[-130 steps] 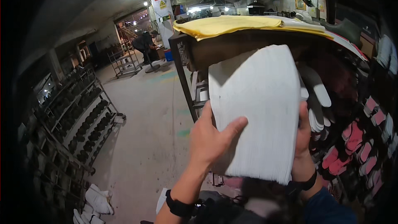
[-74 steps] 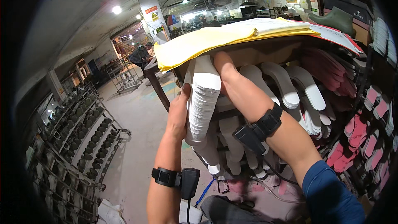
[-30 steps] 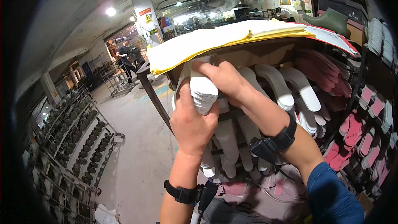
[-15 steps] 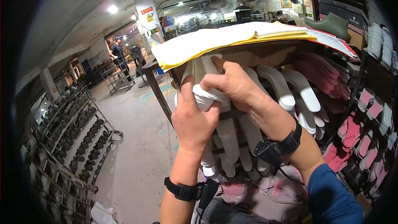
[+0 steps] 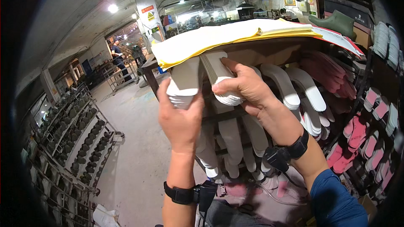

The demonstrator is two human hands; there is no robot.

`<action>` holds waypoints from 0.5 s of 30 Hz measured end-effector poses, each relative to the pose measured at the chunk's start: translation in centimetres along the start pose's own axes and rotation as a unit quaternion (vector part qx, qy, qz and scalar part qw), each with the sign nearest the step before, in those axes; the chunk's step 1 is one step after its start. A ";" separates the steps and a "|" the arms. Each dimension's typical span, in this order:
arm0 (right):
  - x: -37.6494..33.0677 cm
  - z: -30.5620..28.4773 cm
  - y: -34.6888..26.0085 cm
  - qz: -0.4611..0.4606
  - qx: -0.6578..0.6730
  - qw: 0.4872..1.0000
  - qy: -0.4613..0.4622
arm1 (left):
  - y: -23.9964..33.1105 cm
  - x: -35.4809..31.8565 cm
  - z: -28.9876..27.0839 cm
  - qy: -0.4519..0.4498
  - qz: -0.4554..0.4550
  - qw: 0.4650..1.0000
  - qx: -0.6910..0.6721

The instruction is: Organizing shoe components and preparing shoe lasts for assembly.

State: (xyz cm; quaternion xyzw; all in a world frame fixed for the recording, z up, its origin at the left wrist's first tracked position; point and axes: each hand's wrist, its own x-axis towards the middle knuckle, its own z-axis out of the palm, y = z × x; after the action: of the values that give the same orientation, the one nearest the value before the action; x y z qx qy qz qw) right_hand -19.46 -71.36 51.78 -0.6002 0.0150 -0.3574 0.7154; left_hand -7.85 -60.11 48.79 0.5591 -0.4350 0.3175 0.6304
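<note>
From my remote seat I see the hands, close together moments ago, now apart, my left hand (image 5: 181,122) pinching one white insole stack (image 5: 184,80) and my right hand (image 5: 249,87) another stack (image 5: 218,68), both below the yellow-edged sheets (image 5: 219,37), so the bundle looks divided

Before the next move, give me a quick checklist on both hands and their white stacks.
1. Left hand gripping the left white stack: ok.
2. Right hand gripping the right white stack: ok.
3. Near ends of the stacks apart: ok, gap visible.
4. Right stack's layers flush: not ok, edges fanned.
5. Left stack's far end clear of the yellow-edged sheets: cannot tell, hidden.
</note>
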 end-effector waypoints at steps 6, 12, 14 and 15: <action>-0.6 -1.3 1.7 0.011 0.041 0.999 0.027 | -1.4 0.1 -0.7 0.044 -0.055 0.997 -0.020; -1.2 -1.5 3.4 0.064 -0.032 0.996 0.051 | -0.8 0.1 0.3 0.058 -0.077 0.994 -0.051; -0.9 -0.5 4.7 0.035 -0.038 0.997 0.061 | -0.7 0.4 0.9 0.071 -0.082 0.993 -0.054; -0.3 -0.3 5.7 0.006 -0.045 0.996 0.071 | -0.8 0.6 1.2 0.072 -0.094 0.992 -0.041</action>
State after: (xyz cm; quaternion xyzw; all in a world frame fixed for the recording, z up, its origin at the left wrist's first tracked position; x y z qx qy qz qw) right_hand -17.00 -71.28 46.65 -0.6052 0.0855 -0.3932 0.6869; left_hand -7.14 -61.52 48.97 0.5471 -0.3462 0.2783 0.7095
